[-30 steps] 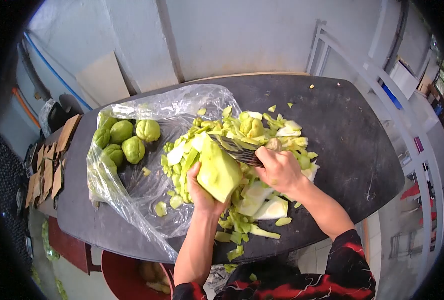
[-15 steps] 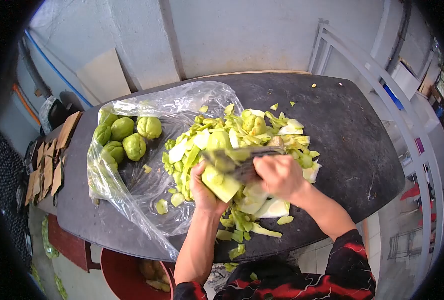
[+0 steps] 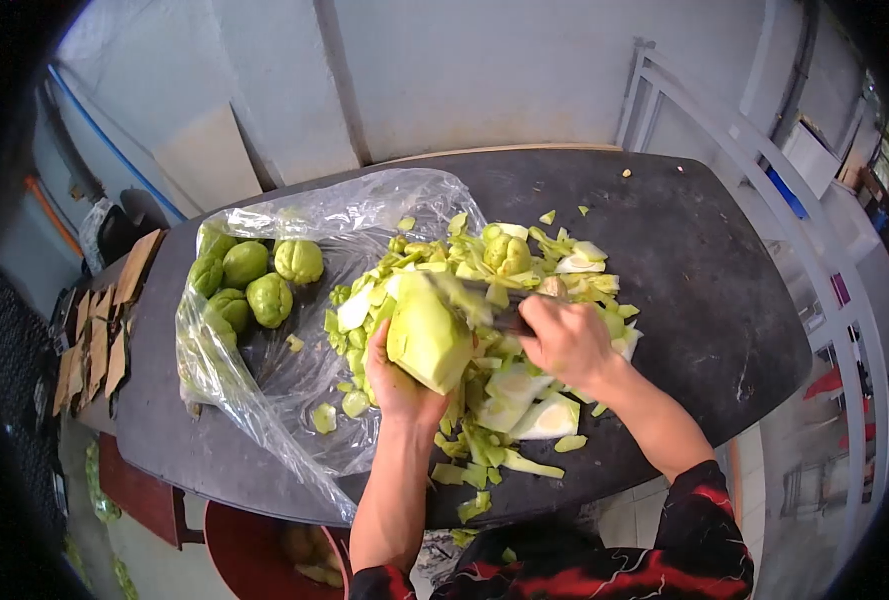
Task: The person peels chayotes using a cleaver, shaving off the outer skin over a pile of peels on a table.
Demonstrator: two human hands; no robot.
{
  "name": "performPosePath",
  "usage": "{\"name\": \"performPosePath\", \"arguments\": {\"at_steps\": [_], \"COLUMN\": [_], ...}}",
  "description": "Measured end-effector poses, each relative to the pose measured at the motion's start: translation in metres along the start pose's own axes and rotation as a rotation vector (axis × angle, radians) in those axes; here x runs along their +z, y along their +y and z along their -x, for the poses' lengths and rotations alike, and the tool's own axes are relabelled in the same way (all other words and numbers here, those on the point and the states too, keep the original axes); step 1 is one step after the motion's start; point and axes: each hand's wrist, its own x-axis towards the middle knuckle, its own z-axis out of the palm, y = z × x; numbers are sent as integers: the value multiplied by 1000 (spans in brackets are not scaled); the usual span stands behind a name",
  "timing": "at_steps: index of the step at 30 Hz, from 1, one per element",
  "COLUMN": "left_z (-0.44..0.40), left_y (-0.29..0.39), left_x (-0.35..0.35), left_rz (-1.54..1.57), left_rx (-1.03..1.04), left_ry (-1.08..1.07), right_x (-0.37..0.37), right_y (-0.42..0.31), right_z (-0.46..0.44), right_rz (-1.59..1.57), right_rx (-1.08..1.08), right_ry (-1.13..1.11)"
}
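Note:
A large pale green peeled vegetable [image 3: 428, 335] rests in my left hand [image 3: 401, 385], whose fingers wrap round its left and lower side. Its cut faces are flat. My right hand [image 3: 568, 340] grips the handle of a knife [image 3: 505, 300]; the blade is blurred and lies at the vegetable's upper right side, with green peel on it. Around and beneath both hands spreads a heap of peelings and cut pieces [image 3: 535, 400]. Several whole green chayotes [image 3: 270, 299] lie to the left in a clear plastic bag [image 3: 305, 420].
The dark table [image 3: 705, 290] has a wall behind it. A red bucket [image 3: 255, 560] holding pale pieces stands below the front edge. Brown cardboard pieces [image 3: 90, 350] are at the left, and a grey metal railing [image 3: 815, 240] runs along the right.
The knife swept down across the vegetable and is now back at its upper right side. My left hand has turned the vegetable slightly more upright.

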Motion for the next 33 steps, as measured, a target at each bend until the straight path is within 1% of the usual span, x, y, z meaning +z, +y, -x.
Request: {"name": "performPosePath", "arguments": {"at_steps": [2,3,4,6,8,10,12,14,15,16,19,21,22,24,25,28,29,30,33], "left_z": [0,1,1,1,4,8,7,11,5,4,8,6,6,7,8,10,10,11,11], "left_y": [1,2,2,0,-4,-7,-6,-7,-5,-3,3,0,0,1,1,-2,-3,-2,-5], "left_x": [0,-3,-7,-13,-9,-7,-10,3,-2,3,3,-1,-5,-10,-8,-12,-3,4,11], "left_rz": [102,101,52,-46,-86,-15,-31,-186,-109,-41,-7,-92,-95,-232,-259,-232,-115,-159,-165], "left_rx": [36,41,37,23,54,17,-8,121,125,158,107,149,146,124,117,128,143,113,135], "left_ry": [24,28,-31,-155,-177,-122,-109,75,0,72,42,-7,-2,21,-33,-36,9,28,31], "right_x": [1,2,-2,-8,-11,-11,-7,8,12,14,13,5,0,-9,-10,5,12,18,16], "right_y": [-14,-24,-33,-44,-51,-53,-52,-37,-26,-17,-16,-26,-33,-44,-46,-31,-20,-11,-12], "right_z": [3,2,0,3,4,6,7,6,7,8,8,3,3,3,2,6,4,2,7], "right_rz": [75,70,38,80,78,96,105,118,106,93,74,-19,-23,-76,-96,-38,14,8,44], "right_rx": [-194,-279,-357,-433,-421,-438,-443,-401,-306,-211,-188,-230,-225,-270,-312,-292,-225,-184,-145], "right_ry": [59,119,174,155,131,140,143,229,118,34,21,106,104,101,157,167,112,86,39]}}
